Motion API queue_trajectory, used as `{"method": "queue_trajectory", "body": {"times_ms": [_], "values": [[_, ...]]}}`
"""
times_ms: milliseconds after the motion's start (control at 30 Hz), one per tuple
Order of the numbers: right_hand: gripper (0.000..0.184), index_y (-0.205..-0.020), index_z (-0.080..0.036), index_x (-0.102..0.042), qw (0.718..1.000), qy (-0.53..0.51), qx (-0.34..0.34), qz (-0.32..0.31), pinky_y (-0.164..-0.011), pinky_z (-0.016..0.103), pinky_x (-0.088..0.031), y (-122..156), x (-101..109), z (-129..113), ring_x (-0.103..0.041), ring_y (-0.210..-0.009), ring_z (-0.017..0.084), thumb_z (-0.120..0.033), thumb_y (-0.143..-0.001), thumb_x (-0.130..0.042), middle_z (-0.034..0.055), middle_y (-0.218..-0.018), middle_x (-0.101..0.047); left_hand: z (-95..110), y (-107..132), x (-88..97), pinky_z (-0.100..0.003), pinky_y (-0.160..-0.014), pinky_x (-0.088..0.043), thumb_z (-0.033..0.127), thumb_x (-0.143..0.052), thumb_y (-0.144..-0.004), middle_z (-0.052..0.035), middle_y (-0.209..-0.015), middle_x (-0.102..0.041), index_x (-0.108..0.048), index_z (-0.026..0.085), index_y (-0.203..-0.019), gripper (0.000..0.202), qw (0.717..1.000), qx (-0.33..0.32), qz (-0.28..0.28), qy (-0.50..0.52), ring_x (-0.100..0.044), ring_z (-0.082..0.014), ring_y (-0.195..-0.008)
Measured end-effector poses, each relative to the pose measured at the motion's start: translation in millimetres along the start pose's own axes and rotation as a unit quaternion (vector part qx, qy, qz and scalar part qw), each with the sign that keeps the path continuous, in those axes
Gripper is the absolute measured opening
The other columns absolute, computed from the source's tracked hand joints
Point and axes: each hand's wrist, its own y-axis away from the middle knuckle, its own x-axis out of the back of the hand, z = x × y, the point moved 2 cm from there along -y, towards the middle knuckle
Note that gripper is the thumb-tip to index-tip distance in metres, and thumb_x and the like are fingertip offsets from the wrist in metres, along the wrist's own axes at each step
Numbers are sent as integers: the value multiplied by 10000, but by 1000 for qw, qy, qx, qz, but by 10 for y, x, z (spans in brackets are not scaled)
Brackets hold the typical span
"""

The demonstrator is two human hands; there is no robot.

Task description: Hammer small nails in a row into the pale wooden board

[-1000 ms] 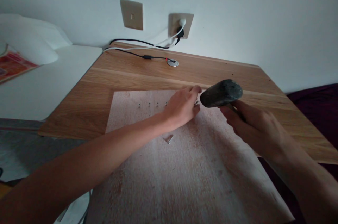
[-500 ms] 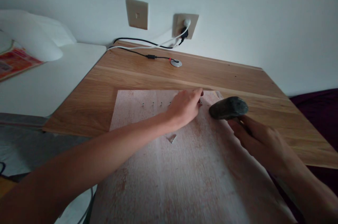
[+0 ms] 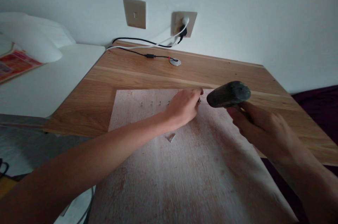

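My left hand (image 3: 185, 107) is closed near the far edge of a pale, worn wooden board (image 3: 163, 174), its fingertips pinching a small silver nail (image 3: 200, 101) against the surface. Most of that nail is hidden by the fingers. To the left, several nails (image 3: 151, 103) stand upright in a row along the board. A few loose nails (image 3: 171, 138) lie below the left wrist. My right hand (image 3: 260, 125) is wrapped round the handle of a dark-headed hammer (image 3: 228, 94). The hammer head hangs above the board, just right of the pinched nail and apart from it.
The board lies on a wooden desk (image 3: 206, 70). Black and white cables (image 3: 142, 46) run along the back to a wall socket (image 3: 185, 23). At left, a white table (image 3: 71, 65) carries a white wrapped bundle (image 3: 39, 41) and a red-orange packet (image 3: 18, 60).
The hammer and my right hand have risen slightly. My left hand stays at the same nail, and the view has shifted a little.
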Motion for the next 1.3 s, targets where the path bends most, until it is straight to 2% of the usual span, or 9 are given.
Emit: {"method": "queue_trajectory", "body": {"times_ms": [200, 400, 500, 633, 700, 833, 900, 1133, 1300], "values": [[416, -810, -242, -624, 999, 12, 46, -18, -591, 300, -360, -133, -35, -208, -599, -545, 214, -614, -890, -455, 63, -605, -624, 52, -16, 30, -376, -935, -620, 40, -623, -891, -146, -1171, -797, -664, 135, -1259, 382, 1000, -10, 12, -5, -759, -247, -1070], [497, -807, -262, -643, 999, 13, -34, -15, -600, 324, -410, -37, -40, 13, -578, -477, 226, -712, -883, -446, 53, -555, -617, 57, -23, 33, -366, -885, -607, 95, -633, -955, -116, -1081, -818, -674, 150, -1266, 319, 999, 21, -18, -24, -778, -237, -992], [513, -825, -276, -663, 998, 12, -49, -23, -608, 340, -426, 29, -85, 128, -592, -473, 252, -742, -868, -452, 49, -532, -605, 71, -23, 50, -347, -852, -592, 121, -658, -970, -98, -1068, -822, -691, 165, -1238, 273, 999, 35, -19, -32, -773, -226, -975], [487, -881, -279, -689, 997, 16, -69, -18, -620, 366, -444, 68, -188, 168, -720, -643, 355, -694, -824, -440, 108, -626, -688, 100, -25, 77, -342, -824, -574, 217, -741, -974, -90, -1012, -807, -734, 160, -1079, 120, 998, 34, -11, -42, -748, -221, -936], [482, -915, -274, -703, 997, 22, -68, -2, -624, 376, -447, 82, -220, 168, -755, -726, 399, -660, -821, -430, 134, -679, -721, 109, -27, 85, -357, -828, -572, 269, -759, -979, -98, -1002, -793, -745, 159, -1006, 114, 998, 33, -11, -57, -736, -230, -934], [476, -1043, -266, -737, 999, 27, -39, 2, -664, 367, -464, 117, -248, 222, -794, -873, 411, -630, -952, -443, 142, -787, -775, 104, -33, 84, -362, -818, -564, 261, -717, -1016, -116, -991, -782, -757, 146, -972, 130, 997, 44, -19, -66, -725, -231, -916], [445, -1047, -265, -734, 999, 30, -30, -1, -683, 357, -469, 126, -256, 271, -801, -927, 403, -604, -993, -451, 142, -837, -794, 98, -35, 79, -361, -812, -559, 245, -700, -1024, -113, -959, -782, -758, 144, -955, 136, 997, 40, -24, -62, -724, -231, -904], [478, -1039, -253, -727, 999, 20, -34, -4, -643, 346, -434, 110, -262, 300, -727, -663, 335, -644, -990, -455, 99, -699, -731, 95, -30, 75, -383, -837, -568, 214, -650, -1028, -120, -948, -801, -768, 157, -902, 181, 997, 29, -26, -61, -742, -245, -918], [466, -990, -255, -724, 999, 4, -41, -16, -612, 329, -415, 150, -190, 202, -680, -608, 298, -654, -977, -486, 82, -652, -699, 84, -20, 60, -385, -846, -573, 179, -607, -1017, -124, -987, -808, -772, 152, -935, 186, 998, 20, -30, -56, -748, -247, -938]]}}
